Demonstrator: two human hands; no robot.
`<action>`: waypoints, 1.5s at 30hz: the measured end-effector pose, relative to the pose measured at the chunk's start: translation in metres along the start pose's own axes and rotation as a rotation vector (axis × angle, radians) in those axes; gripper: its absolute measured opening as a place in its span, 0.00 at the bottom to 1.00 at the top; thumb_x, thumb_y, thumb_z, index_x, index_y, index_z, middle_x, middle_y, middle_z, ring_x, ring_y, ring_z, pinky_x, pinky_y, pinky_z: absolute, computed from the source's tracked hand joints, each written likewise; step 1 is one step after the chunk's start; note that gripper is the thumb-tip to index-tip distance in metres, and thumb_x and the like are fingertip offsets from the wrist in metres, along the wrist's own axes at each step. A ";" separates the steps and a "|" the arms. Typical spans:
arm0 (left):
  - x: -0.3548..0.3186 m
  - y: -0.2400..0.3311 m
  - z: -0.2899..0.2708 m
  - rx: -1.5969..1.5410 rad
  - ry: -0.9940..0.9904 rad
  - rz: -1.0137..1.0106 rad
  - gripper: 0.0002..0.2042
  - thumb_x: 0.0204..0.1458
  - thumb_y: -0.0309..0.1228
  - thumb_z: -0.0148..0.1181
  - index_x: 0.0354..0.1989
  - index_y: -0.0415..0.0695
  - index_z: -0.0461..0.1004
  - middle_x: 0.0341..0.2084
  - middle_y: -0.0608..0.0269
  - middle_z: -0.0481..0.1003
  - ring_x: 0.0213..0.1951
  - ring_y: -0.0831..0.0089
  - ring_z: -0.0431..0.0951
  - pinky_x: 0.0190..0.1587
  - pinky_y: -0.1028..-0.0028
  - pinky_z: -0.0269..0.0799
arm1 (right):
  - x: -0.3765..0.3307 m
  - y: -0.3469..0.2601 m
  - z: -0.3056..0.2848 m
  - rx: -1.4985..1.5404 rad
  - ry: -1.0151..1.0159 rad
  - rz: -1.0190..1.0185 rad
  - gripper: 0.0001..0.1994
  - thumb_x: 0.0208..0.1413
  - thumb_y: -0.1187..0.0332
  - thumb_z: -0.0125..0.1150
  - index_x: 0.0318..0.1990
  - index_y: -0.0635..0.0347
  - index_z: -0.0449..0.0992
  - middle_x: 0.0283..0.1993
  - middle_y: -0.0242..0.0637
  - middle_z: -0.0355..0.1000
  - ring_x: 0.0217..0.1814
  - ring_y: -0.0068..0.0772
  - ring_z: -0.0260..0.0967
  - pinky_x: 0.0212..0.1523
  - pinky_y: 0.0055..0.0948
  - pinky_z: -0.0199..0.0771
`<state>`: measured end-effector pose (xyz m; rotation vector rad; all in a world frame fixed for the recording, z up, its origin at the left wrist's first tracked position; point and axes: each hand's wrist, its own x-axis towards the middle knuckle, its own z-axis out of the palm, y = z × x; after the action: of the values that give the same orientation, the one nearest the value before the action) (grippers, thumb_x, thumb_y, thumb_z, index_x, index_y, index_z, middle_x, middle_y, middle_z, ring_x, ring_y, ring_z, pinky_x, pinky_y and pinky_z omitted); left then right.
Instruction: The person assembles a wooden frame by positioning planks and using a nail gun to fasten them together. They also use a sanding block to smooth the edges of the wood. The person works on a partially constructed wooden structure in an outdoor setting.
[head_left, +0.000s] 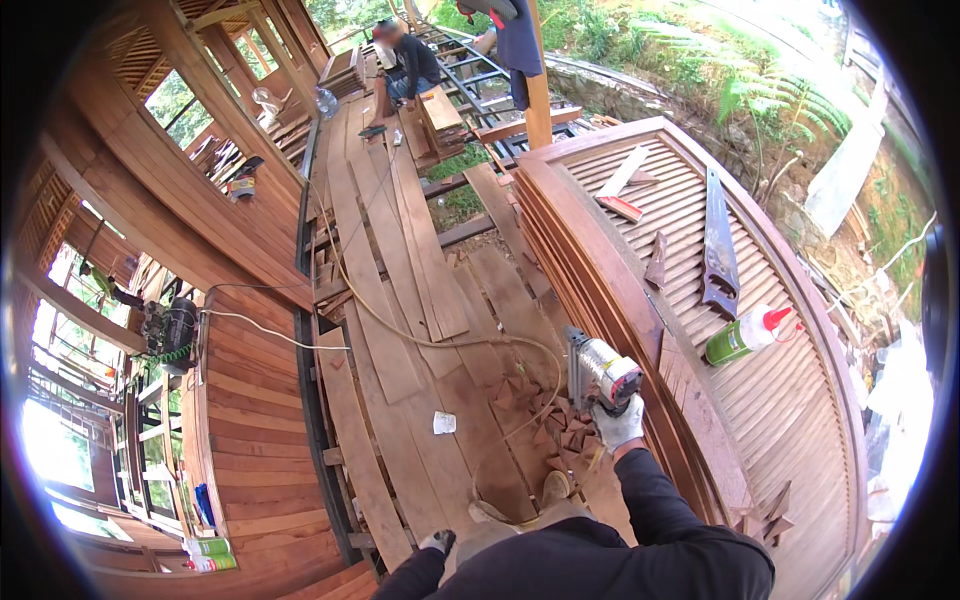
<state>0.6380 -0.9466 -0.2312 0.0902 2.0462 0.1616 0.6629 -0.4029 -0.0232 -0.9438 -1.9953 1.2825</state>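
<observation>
My right hand [620,424], in a pale work glove, grips a pneumatic nail gun [606,372] by its handle. The tool has a silver and red body and hangs beside the edge of the stacked louvered wooden panels [800,430]. Low in the picture, my left hand [438,541] is down by my left side, also gloved. Its fingers are too small and turned away to read. Below the nail gun, small triangular wood offcuts [570,437] lie heaped on the plank floor [390,290]. A yellowish air hose [455,343] curves across the planks toward my feet.
On the top panel lie a handsaw [718,250], a try square [622,185] and a green-and-white glue bottle [745,335]. A white cup [444,422] stands on the planks. Gaps show between floor boards. Another person [408,62] crouches at the far end. An air compressor [178,335] is left.
</observation>
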 end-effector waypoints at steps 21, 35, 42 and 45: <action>0.116 -0.148 -0.242 -0.554 -0.117 -0.050 0.13 0.62 0.46 0.51 0.38 0.50 0.72 0.27 0.63 0.71 0.26 0.65 0.72 0.28 0.63 0.65 | 0.087 -0.182 0.091 -0.530 -0.100 -0.125 0.20 0.46 0.64 0.69 0.47 0.61 0.77 0.38 0.53 0.79 0.44 0.57 0.78 0.46 0.45 0.78; 0.303 -0.018 -0.525 -0.913 -0.164 0.106 0.12 0.62 0.43 0.53 0.27 0.54 0.66 0.16 0.69 0.63 0.16 0.69 0.63 0.18 0.67 0.56 | 0.093 -0.195 0.138 -0.477 0.186 0.219 0.22 0.44 0.66 0.73 0.48 0.64 0.76 0.42 0.52 0.80 0.49 0.53 0.79 0.49 0.41 0.78; 0.389 0.249 -0.580 -0.426 -0.206 0.496 0.12 0.62 0.48 0.49 0.30 0.56 0.65 0.27 0.66 0.68 0.32 0.65 0.70 0.27 0.63 0.62 | 0.150 -0.173 0.105 -0.387 0.377 0.372 0.24 0.43 0.68 0.74 0.50 0.64 0.76 0.43 0.49 0.81 0.47 0.43 0.81 0.50 0.37 0.77; 0.445 0.323 -0.666 0.872 0.242 0.850 0.12 0.62 0.41 0.48 0.44 0.51 0.74 0.44 0.55 0.76 0.47 0.59 0.76 0.47 0.62 0.74 | 0.198 -0.166 0.103 -0.246 0.300 0.357 0.24 0.44 0.69 0.74 0.50 0.67 0.75 0.43 0.50 0.80 0.47 0.43 0.81 0.49 0.37 0.77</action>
<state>-0.1596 -0.6181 -0.2679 1.5361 2.0480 -0.2233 0.4262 -0.3433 0.1103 -1.5688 -1.8266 1.0057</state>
